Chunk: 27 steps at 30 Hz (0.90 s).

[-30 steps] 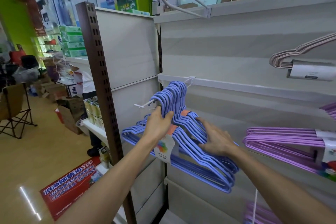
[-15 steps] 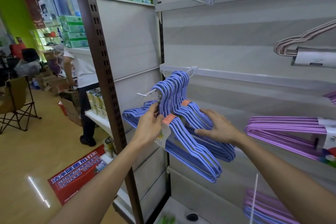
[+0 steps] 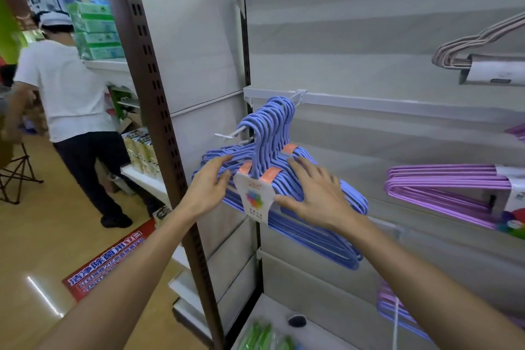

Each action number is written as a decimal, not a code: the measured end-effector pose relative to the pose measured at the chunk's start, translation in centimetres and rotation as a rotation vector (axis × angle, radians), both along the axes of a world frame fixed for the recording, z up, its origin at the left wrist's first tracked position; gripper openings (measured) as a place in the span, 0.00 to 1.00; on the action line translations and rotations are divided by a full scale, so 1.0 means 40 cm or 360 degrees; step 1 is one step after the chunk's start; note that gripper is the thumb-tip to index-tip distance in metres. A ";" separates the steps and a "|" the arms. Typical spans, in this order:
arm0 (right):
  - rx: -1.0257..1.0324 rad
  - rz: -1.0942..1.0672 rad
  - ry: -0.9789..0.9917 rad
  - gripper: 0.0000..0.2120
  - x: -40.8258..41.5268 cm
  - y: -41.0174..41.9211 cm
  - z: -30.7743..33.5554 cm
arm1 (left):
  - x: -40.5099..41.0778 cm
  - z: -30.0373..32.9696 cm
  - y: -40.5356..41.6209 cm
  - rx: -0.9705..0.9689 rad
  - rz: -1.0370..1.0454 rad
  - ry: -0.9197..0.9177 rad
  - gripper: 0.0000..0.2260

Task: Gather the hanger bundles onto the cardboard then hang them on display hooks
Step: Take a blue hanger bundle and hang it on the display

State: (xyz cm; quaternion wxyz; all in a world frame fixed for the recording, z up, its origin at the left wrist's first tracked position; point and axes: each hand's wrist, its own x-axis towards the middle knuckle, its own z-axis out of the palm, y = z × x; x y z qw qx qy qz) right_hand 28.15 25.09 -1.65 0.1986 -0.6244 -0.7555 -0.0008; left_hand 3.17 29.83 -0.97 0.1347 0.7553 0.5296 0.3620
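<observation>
Blue hanger bundles (image 3: 287, 179) hang by their hooks on a white display hook (image 3: 231, 134) fixed to the shelf rail. The front bundle's white label card (image 3: 254, 197) with orange tape faces me. My left hand (image 3: 208, 189) lies against the bundle's left arms, fingers loose and apart. Spread flat over the right arms, just right of the card, is my right hand (image 3: 316, 199). Neither hand closes around the hangers. No cardboard is in view.
A purple hanger bundle (image 3: 443, 187) hangs to the right, beige hangers (image 3: 468, 48) above it, and more purple hangers (image 3: 397, 310) low right. A brown slotted upright (image 3: 159, 122) stands left of the panel. A person in a white shirt (image 3: 65, 88) stands in the aisle.
My left hand has let go of the front blue bundle, which now hangs with its card facing me. My right hand has slid onto its right arms. The person has walked nearer.
</observation>
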 end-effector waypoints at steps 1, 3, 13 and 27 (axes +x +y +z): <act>0.0011 -0.0023 -0.0022 0.40 -0.010 0.003 -0.005 | -0.004 -0.005 0.010 -0.0021 -0.0019 -0.0006 0.19; 0.0021 -0.0080 -0.0062 0.38 -0.030 0.010 -0.015 | -0.008 -0.016 0.030 -0.0066 -0.0077 -0.0032 0.20; 0.0004 -0.0262 0.0013 0.38 -0.107 0.062 -0.029 | 0.019 -0.055 0.105 0.0038 -0.0266 -0.0024 0.26; 0.0034 -0.0162 0.0298 0.39 -0.069 0.150 -0.030 | 0.065 -0.072 0.230 0.0213 -0.0293 0.0102 0.22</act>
